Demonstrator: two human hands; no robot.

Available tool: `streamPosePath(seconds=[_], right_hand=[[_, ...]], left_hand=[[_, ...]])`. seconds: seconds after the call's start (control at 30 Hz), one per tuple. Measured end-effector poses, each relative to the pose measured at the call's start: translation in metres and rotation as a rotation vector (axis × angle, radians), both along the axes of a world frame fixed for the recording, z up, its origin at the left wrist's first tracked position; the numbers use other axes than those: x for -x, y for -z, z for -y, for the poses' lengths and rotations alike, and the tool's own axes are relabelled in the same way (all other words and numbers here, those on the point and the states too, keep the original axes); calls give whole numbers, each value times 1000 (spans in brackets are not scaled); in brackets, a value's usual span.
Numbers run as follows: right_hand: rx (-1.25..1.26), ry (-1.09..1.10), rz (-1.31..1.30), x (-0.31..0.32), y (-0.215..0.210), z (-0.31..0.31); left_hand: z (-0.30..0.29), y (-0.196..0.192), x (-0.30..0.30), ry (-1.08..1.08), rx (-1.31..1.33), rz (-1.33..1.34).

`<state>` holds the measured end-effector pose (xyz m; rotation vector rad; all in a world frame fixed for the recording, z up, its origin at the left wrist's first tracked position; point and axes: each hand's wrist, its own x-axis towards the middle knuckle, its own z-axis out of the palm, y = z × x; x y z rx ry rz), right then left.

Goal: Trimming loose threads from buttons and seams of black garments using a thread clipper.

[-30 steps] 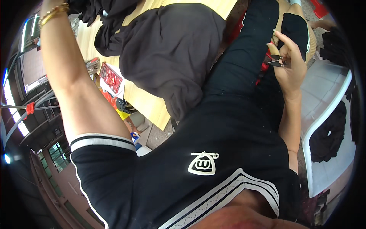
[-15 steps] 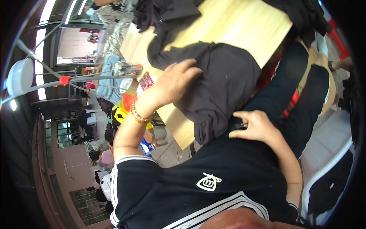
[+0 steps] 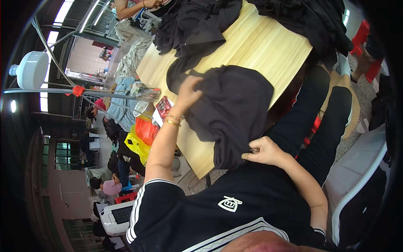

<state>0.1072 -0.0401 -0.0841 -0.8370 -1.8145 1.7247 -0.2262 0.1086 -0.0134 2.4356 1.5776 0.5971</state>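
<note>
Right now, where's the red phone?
In the head view, the red phone is left of centre, at the left edge of the table, below the clear jar, beside the left hand.

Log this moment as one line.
left hand: over dark cloth | right hand: at cloth's bunched end | cloth: across table edge | red phone: left of left hand

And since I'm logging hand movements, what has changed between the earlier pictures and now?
The left hand came back from the upper-left edge to the dark cloth; the right hand moved leftward and nearer, from above the legs to the cloth's near edge. Whether either grips it is unclear. The cloth stayed on the table.
</note>
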Motion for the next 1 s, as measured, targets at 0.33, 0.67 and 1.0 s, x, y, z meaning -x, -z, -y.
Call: streamPosePath(seconds=[0.33, 0.67, 1.0], right_hand=[[424, 207, -861, -40, -62, -68], [126, 967, -437, -124, -2, -64], [-678, 547, 429, -64, 30, -20]], left_hand=[[-99, -154, 85, -112, -311, 105], [-37, -73, -118, 129, 19, 423], [-4, 6, -52, 51, -66, 117]])
